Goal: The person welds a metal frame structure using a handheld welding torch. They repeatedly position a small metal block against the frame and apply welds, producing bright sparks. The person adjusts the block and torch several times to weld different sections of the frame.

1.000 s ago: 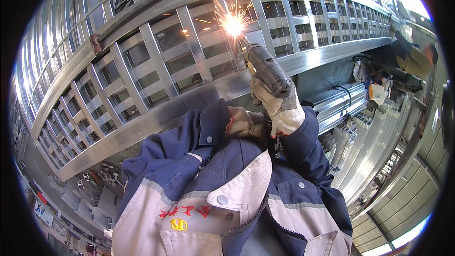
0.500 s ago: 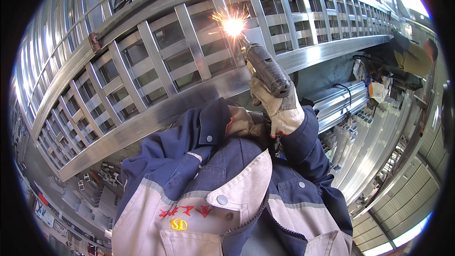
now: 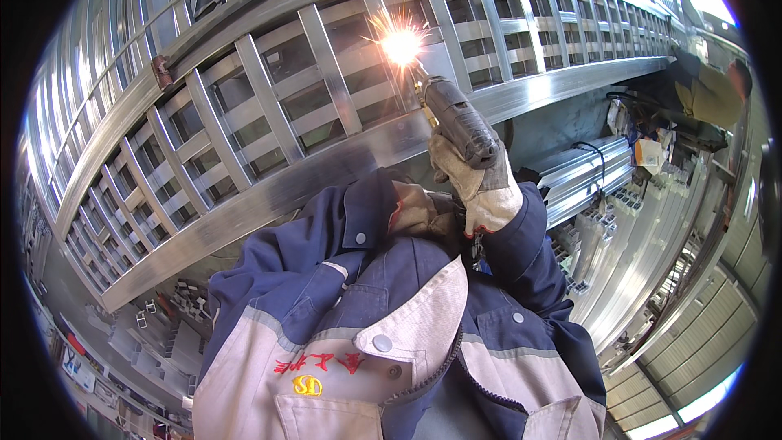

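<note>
White glare (image 3: 402, 46) swallows the tip of my torch (image 3: 462, 121) and the spot in front of it, shadow stops me telling whether my left hand (image 3: 415, 210) holds anything, and the lower edge cuts off my jacket (image 3: 423, 310).

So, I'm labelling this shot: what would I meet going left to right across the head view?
Rust-brown metal piece → bright spark burst → dark welding torch in the gloved right hand → bundle of silver metal profiles.
</note>
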A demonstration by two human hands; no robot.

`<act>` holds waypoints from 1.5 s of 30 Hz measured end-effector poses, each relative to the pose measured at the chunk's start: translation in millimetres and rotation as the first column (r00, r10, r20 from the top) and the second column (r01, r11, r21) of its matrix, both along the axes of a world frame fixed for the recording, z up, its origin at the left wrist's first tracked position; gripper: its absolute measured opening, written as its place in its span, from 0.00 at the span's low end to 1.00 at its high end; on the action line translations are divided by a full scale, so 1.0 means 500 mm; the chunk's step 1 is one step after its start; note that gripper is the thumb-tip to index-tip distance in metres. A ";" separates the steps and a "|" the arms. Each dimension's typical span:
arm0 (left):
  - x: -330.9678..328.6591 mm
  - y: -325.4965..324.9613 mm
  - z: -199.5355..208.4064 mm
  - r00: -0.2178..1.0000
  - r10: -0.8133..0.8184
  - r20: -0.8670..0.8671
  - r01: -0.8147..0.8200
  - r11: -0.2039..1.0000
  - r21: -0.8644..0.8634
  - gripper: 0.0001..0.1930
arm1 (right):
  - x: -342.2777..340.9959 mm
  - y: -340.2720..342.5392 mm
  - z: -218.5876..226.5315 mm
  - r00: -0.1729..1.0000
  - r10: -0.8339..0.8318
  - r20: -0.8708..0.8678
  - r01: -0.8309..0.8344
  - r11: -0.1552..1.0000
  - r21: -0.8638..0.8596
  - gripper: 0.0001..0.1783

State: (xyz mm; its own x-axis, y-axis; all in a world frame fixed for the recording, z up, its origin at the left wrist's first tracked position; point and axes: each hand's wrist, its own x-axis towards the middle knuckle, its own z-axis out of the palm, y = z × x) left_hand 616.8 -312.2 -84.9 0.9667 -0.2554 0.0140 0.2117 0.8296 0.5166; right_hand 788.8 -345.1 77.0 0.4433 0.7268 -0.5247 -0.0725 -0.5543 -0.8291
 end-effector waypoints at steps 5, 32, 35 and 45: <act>0.000 -0.009 -0.012 1.000 -0.022 0.007 0.022 1.000 -0.001 0.24 | 0.001 0.000 0.026 0.999 0.021 -0.048 -0.023 0.998 -0.055 0.25; 0.255 0.303 0.164 0.641 0.731 -0.232 -0.555 0.651 0.517 0.18 | 0.177 -0.328 0.001 0.922 -0.385 0.040 0.366 0.902 0.230 0.27; 0.265 0.299 0.180 0.694 0.719 -0.039 0.090 -0.033 0.995 0.20 | 0.218 -0.350 -0.003 0.929 -0.367 0.053 0.347 0.911 0.224 0.28; 0.303 0.341 0.192 0.558 0.775 -0.295 0.308 0.137 0.941 0.21 | 0.366 -0.402 -0.026 0.903 -0.409 0.131 0.377 0.901 0.217 0.25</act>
State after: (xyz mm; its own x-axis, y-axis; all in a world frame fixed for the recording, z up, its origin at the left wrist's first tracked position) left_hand 768.4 -141.6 11.2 0.4716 0.7060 -0.5283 0.7718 -0.0406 0.6346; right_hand 971.8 -546.1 64.2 0.7824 0.5501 -0.2921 -0.1031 -0.3481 -0.9318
